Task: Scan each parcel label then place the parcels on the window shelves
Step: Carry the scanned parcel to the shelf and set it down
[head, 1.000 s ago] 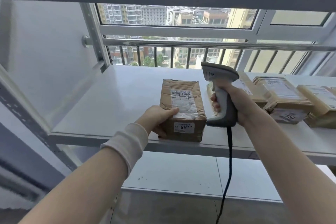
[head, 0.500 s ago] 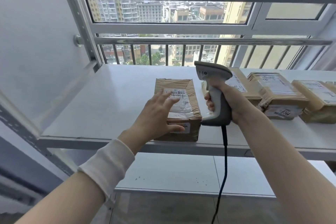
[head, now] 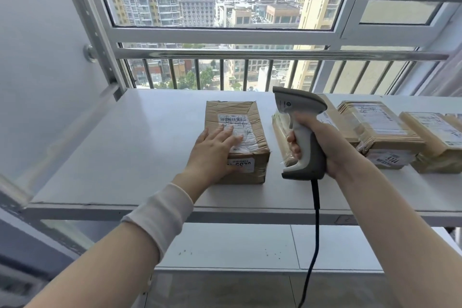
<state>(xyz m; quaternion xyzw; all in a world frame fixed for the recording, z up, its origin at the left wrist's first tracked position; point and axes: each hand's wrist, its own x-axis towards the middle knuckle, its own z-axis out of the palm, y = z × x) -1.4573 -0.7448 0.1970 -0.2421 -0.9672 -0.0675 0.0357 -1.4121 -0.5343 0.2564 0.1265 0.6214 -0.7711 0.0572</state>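
Observation:
A taped brown cardboard parcel with a white label on top lies on the white window shelf. My left hand rests flat on its near left top corner, fingers straight, thumb down the front face. To the right of the parcel, my right hand grips the handle of a grey and white corded barcode scanner, held upright above the shelf. Behind the scanner lies another parcel, partly hidden.
Further right, a row of brown parcels lies on the same shelf. A window with a metal rail and bars stands behind it. A lower shelf sits below; the scanner cable hangs in front of it.
My left hand let go of the parcel's side and now lies flat on its top. The parcel sits further back from the shelf's front edge. The scanner stayed beside it.

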